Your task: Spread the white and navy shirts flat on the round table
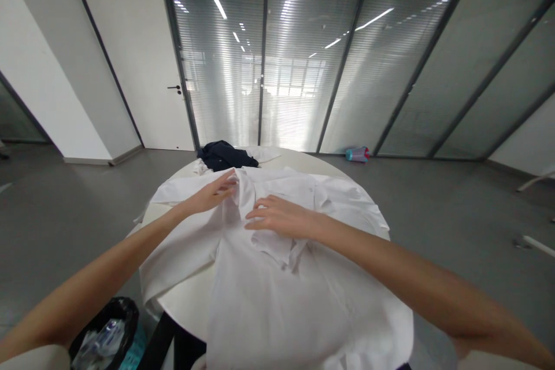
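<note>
A white long-sleeved garment (277,295) lies spread over a round white table (186,300), its lower part hanging over the near edge. Near the garment's upper middle, my left hand (217,189) rests on the cloth with its fingers apart. To the right and slightly nearer, my right hand (280,217) lies over the front of the garment, fingers spread, above a loose folded flap of white cloth (275,245). Neither hand visibly grips the fabric.
Dark navy cloth (225,156) is bunched at the table's far edge. A lined bin (108,335) with plastic waste stands at the lower left. A blue and pink container (358,154) lies on the floor by the glass partition (295,69).
</note>
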{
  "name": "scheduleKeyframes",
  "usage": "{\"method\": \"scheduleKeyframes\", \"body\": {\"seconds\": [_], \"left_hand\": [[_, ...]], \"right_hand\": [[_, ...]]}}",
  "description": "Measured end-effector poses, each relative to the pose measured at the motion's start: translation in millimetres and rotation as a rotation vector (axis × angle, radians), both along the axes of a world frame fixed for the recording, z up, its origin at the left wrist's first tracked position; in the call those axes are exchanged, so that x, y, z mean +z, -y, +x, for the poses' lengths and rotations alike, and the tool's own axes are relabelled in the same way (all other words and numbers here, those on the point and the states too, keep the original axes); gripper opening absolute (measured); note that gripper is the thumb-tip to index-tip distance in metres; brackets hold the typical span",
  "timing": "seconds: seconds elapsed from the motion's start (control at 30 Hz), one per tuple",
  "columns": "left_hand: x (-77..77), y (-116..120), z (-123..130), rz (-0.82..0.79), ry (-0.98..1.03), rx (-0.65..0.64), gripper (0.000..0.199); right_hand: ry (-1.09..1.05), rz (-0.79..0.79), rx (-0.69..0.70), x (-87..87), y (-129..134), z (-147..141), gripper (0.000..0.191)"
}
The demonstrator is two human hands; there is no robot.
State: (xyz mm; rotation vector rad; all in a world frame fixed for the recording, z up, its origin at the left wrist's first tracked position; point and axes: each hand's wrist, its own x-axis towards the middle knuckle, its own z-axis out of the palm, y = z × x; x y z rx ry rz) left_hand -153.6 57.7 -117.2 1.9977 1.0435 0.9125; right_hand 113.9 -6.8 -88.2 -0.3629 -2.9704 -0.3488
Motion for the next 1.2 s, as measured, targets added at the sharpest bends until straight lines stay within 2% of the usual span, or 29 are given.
{"method": "scheduleKeyframes", "body": {"seconds": [0.1,0.2,0.33,0.43,0.5,0.53,0.63,0.7,0.8,0.9,0.97,1.03,1.13,1.2], "left_hand": [[-4.0,-7.9,2.9,0.05,0.025,0.009,0.075],[-5.5,-9.7,2.8,0.082,-0.045,0.06,0.065],[-1.6,-6.0,1.3,0.185,-0.161,0.128,0.054],[2.2,-0.6,1.8,0.113,-0.142,0.131,0.061],[3.1,4.9,4.8,-0.009,0.017,0.158,0.073],[2.9,8.7,7.5,-0.087,0.133,0.163,0.079],[0.4,23.4,19.9,-0.351,0.438,0.084,0.087],[-2.2,34.3,30.0,-0.497,0.506,-0.023,0.086],[-6.5,45.2,42.9,-0.595,0.479,-0.179,0.078],[-12.3,45.7,51.2,-0.582,0.468,-0.293,0.07],[-19.8,41.9,56.0,-0.517,0.423,-0.312,0.06],[-30.7,37.3,62.7,-0.429,0.302,-0.269,0.061],[-47.5,31.9,77.5,-0.307,0.155,-0.156,0.077],[-53.0,29.7,88.4,-0.251,0.148,-0.098,0.073]], "right_hand": [[0.095,0.166,0.039,-15.4,-7.2,-20.4,0.021],[0.175,0.218,0.019,-22.2,-23.1,-33.9,0.018],[0.286,0.24,0.073,-14.0,-41.6,-49.1,0.015],[0.234,0.238,0.135,0.9,-51.9,-56.9,0.007],[0.103,0.156,0.098,14.0,-57.5,-58.1,0.003],[0.008,0.101,0.034,21.2,-60.0,-57.4,0.005],[-0.352,-0.041,-0.281,43.2,-65.7,-51.3,0.011],[-0.573,-0.082,-0.45,56.3,-69.2,-46.0,0.02],[-0.793,-0.087,-0.531,72.2,-75.5,-38.8,0.029],[-0.97,-0.056,-0.531,85.2,-83.9,-32.5,0.033],[-1.101,-0.019,-0.519,93.7,-90.6,-28.2,0.036],[-1.21,0.008,-0.502,102.2,-97.6,-24.1,0.04],[-1.292,0.01,-0.459,113.0,-106.9,-18.4,0.048],[-1.291,0.009,-0.429,118.0,-110.9,-15.0,0.052]]}}
